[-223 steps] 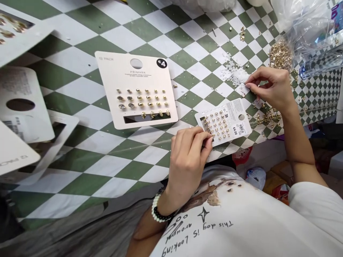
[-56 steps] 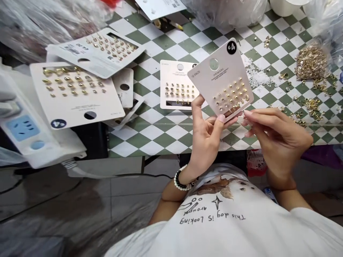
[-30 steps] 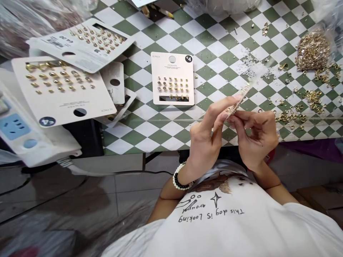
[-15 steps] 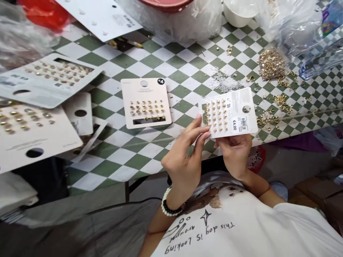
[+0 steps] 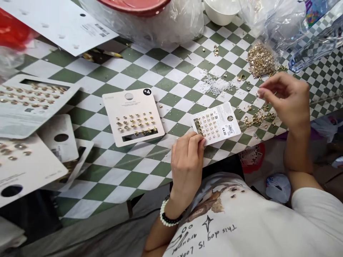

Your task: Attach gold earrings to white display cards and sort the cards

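Observation:
A white earring card (image 5: 234,130) with rows of gold studs and a price label lies on the table near its front edge. My left hand (image 5: 187,157) pinches the near left corner of this card. Over the loose gold hoops (image 5: 257,119) at the right, my right hand (image 5: 288,100) is raised, thumb and forefinger closed at a tiny thing too small to name. Another studded card (image 5: 134,101) with a black price dot lies to the left, touched by neither hand. White bits (image 5: 217,85) form a small pile behind the labelled card.
Larger earring cards (image 5: 29,125) overlap at the left. A white sheet (image 5: 64,21), a pencil (image 5: 112,54), a red bowl (image 5: 136,5) and a white bowl (image 5: 222,14) are at the back. A bag of gold pieces (image 5: 259,59) and clear blue plastic (image 5: 316,46) stand back right.
My right hand has let go of the card and moved right over the hoops. The card has come down onto the table, with my left hand still at its corner. The view has shifted.

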### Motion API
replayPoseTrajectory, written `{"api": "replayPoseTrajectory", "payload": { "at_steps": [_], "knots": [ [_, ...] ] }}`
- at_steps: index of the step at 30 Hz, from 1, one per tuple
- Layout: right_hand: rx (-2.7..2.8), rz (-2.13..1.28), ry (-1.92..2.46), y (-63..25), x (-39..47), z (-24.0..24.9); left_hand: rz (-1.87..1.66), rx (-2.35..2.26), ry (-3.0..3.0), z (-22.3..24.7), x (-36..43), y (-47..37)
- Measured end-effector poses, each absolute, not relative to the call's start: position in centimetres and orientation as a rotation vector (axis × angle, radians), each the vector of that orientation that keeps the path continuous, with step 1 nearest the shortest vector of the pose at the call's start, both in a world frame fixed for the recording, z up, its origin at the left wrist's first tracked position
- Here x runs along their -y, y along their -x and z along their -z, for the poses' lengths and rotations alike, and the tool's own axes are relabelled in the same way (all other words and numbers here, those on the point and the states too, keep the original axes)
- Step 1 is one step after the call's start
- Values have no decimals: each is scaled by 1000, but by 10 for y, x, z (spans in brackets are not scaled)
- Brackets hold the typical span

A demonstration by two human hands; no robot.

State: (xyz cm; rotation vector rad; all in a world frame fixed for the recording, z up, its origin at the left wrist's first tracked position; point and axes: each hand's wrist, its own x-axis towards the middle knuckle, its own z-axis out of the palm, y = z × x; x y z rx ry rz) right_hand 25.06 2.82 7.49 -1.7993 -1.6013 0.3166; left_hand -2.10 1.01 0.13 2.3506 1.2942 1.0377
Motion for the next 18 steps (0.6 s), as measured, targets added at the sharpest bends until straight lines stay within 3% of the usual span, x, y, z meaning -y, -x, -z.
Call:
{"api": "replayPoseTrajectory", "payload": {
  "at_steps": [6, 18],
  "knots": [
    [1533, -512, 1839, -290, -62, -64, -848, -1235, -2506, -2, -16, 28],
    [1491, -262, 2061, -326, -48, -57, -727, -1164, -2452, -5, -24, 47]
  ]
}}
